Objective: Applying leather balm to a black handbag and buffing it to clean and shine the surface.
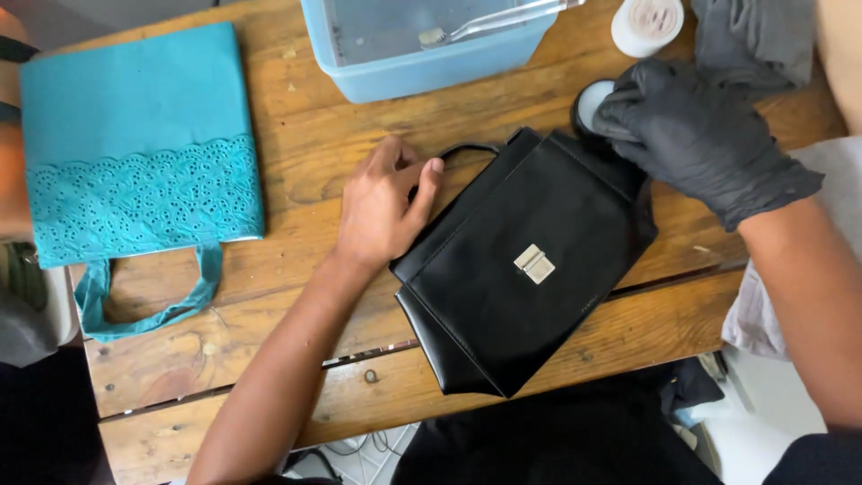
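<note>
Wooden plank table (305, 135). Black leather handbag (503, 287) lies flat at centre; stiff, smooth, probably slippery. Bare left hand (382, 211) pins its edge, fingers together; gloved right hand (696, 135) clamps round tin (591, 103).

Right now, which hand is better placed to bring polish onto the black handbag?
The right hand, hedged. It wears a black glove and its fingertips rest at the small open tin just beside the black handbag. The bare left hand presses on the bag's edge near the handle, steadying it.
</note>
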